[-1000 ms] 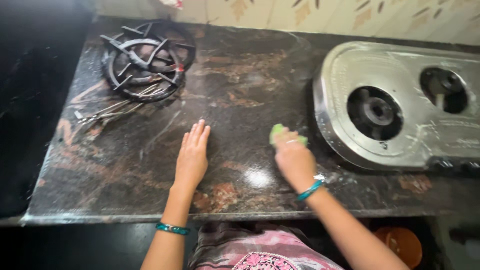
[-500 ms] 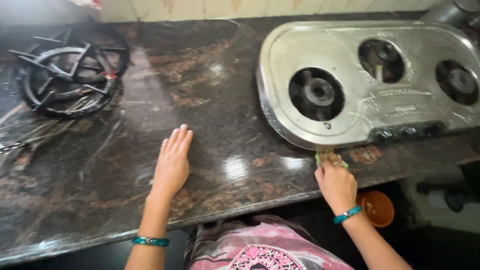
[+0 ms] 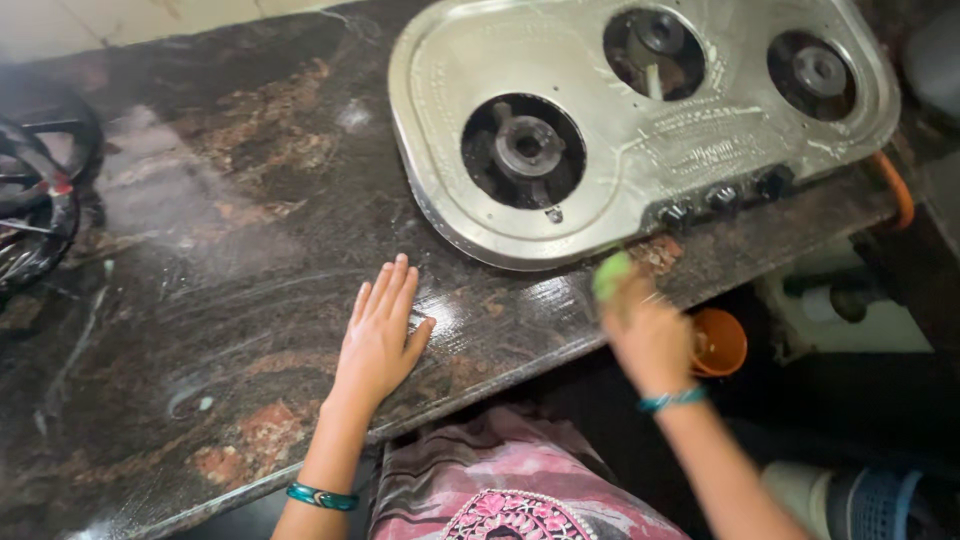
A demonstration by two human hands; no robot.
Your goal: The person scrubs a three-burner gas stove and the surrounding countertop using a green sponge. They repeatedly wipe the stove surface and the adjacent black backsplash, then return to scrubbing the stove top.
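Hands working at wet stone desk [image 3: 230, 250] | left hand [image 3: 380, 335] lying flat, fingers spread, holding nothing | right hand [image 3: 645, 330], blurred, apparently gripping green scrub sponge [image 3: 610, 275] at desk edge, just below steel three-burner stove [image 3: 640, 120]

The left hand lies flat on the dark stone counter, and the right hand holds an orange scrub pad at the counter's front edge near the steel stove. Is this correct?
Not quite: in the head view the scrub pad in the right hand is green, not orange. The left hand does lie flat on the counter, near the stove.
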